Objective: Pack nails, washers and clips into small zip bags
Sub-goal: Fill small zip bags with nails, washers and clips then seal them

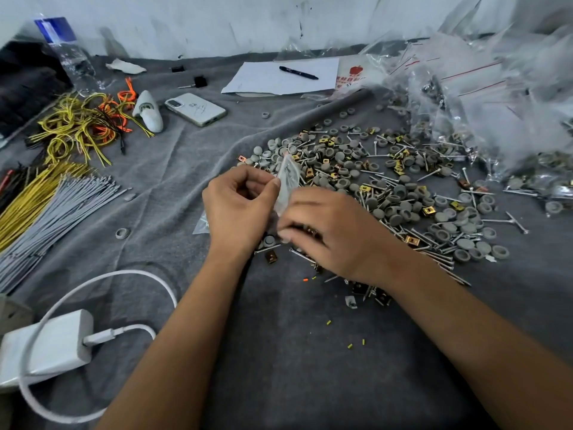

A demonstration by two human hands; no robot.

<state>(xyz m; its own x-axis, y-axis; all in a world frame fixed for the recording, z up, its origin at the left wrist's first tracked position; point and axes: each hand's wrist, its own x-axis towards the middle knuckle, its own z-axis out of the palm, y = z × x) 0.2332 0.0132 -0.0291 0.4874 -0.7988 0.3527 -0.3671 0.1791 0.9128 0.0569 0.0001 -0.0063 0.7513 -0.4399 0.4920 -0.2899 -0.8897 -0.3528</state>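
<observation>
My left hand (238, 209) pinches the upper edge of a small clear zip bag (287, 178) that stands upright over the grey cloth. My right hand (328, 231) is curled at the bag's lower part, and brass clips show under its fingers; what it grips is partly hidden. A wide heap of grey washers (400, 193), long nails (434, 256) and brass clips (412, 240) spreads behind and to the right of both hands. A few clips and nails (372, 293) lie under my right wrist.
Filled zip bags (483, 119) pile up at the right. Cable ties (52, 209) and coloured wires (83, 125) lie at the left, a phone (195, 109), paper with a pen (297, 72) and a bottle (71, 54) farther back. A white charger with its cable (52, 342) sits front left.
</observation>
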